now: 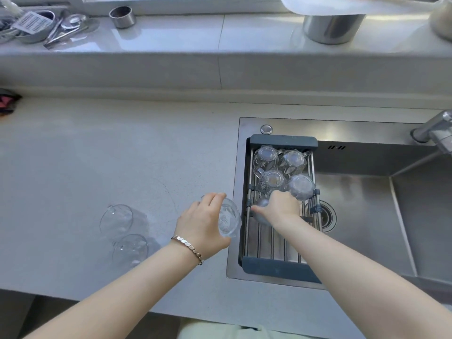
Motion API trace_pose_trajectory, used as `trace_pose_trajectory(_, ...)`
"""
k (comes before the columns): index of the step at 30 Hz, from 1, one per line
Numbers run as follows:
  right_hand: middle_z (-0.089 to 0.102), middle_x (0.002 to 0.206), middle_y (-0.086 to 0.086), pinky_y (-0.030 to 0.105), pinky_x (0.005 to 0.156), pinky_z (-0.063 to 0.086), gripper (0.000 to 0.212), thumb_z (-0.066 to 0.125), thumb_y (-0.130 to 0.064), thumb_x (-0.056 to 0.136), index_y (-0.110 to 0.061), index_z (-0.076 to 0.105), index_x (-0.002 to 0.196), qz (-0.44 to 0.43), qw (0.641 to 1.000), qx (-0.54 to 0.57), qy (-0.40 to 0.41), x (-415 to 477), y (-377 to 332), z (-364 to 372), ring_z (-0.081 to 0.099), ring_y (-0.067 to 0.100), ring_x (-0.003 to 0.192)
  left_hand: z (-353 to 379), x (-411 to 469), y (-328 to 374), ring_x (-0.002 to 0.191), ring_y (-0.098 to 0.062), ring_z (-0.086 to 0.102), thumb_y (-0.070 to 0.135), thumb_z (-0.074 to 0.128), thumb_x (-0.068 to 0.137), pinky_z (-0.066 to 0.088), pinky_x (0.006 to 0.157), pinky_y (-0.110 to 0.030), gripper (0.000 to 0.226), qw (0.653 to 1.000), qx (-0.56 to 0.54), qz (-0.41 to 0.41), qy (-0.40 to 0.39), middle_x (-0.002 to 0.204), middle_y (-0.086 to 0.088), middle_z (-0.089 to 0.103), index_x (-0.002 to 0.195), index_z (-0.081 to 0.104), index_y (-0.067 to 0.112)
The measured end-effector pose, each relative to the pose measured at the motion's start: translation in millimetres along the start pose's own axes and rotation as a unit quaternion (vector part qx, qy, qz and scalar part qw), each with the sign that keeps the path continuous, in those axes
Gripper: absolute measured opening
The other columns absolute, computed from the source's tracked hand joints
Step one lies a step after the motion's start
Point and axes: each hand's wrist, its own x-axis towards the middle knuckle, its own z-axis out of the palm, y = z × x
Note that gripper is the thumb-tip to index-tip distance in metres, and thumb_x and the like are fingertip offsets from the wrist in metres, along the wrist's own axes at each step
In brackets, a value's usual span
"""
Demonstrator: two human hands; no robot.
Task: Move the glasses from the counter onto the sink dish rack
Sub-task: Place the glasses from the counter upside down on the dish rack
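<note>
The dish rack (278, 264) spans the left end of the steel sink. Several clear glasses stand upside down at its far end, among them one at the back left (265, 156) and one at the right (301, 187). My right hand (278, 207) is over the rack's middle, closed around a clear glass (260, 204) resting on the bars. My left hand (201, 221) holds another clear glass (228, 218) above the counter, just left of the sink's edge. Two more glasses (117, 218) (130, 248) sit on the counter to the left.
The sink basin (362, 211) lies right of the rack, with a faucet (435, 130) at the far right. On the raised ledge behind stand a steel cup (122, 17), a steel pot (330, 28) and a pile of utensils (36, 25).
</note>
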Motion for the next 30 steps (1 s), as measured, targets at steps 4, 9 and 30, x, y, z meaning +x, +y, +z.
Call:
trace_pose_trajectory(4,0.062,0.112,0.021,0.037,0.081,0.049,0.057,0.056,-0.047,0.086,0.002,0.051,0.112,0.029,0.990,0.131,-0.036,1.7,-0.5,4.4,0.059,0.036,0.105,-3.0,1.1,-2.0,0.121,-0.017,0.049,0.037,0.069,0.071,0.050,0.090,-0.033,0.081,1.000,-0.019,0.000,0.012,0.141,0.012,0.039,0.140,0.029,0.029)
trace_pose_trajectory(9,0.045,0.134,0.005,0.032,0.102,0.037,0.062,0.066,-0.024,0.081,-0.014,0.038,0.135,-0.123,0.964,0.228,-0.063,-31.3,39.2,-24.4,0.046,0.019,0.122,-5.1,7.6,1.1,0.118,-0.019,0.048,0.027,0.076,0.065,0.051,0.093,-0.036,0.081,0.994,-0.108,0.005,-0.019,0.133,0.006,0.043,0.135,0.036,0.028)
trace_pose_trajectory(30,0.044,0.128,0.013,0.033,0.075,0.043,0.072,0.064,-0.053,0.072,-0.014,0.039,0.128,0.087,0.992,0.093,-0.026,-36.5,87.1,-40.7,0.057,0.034,0.105,27.0,44.5,48.5,0.111,-0.019,0.057,0.027,0.049,0.093,0.047,0.093,-0.031,0.036,0.982,-0.125,0.049,-0.133,0.131,-0.004,0.052,0.128,0.050,0.019)
